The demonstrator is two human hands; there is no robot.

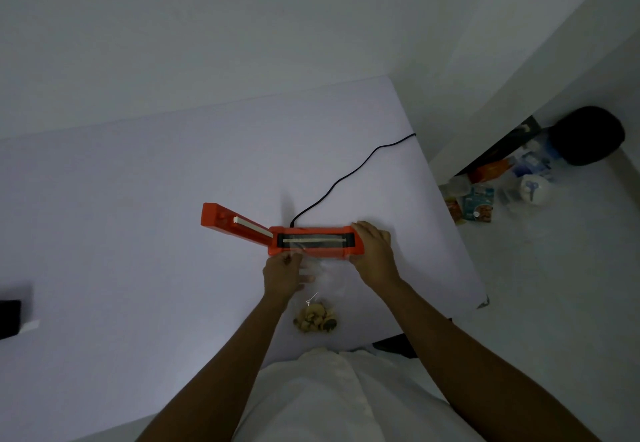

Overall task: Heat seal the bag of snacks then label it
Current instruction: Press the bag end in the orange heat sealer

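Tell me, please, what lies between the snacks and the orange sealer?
In the head view, the clear, nearly empty upper part of the bag spans from the snacks to the orange sealer.

No text, label, brand or number is legible anywhere; the printed packets (479, 204) on the floor at three o'clock are too blurred to read.

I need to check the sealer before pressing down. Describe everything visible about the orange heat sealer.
The orange heat sealer lies on the white table, long side across the view. Its hinged arm is raised open at the left, showing a pale strip underneath. The base looks like painted metal or plastic, with a dark bed and a pale sealing strip. A black cord leaves its far side. The clear snack bag reaches its near edge; the left hand holds the bag there, and the right hand grips the sealer's right end.
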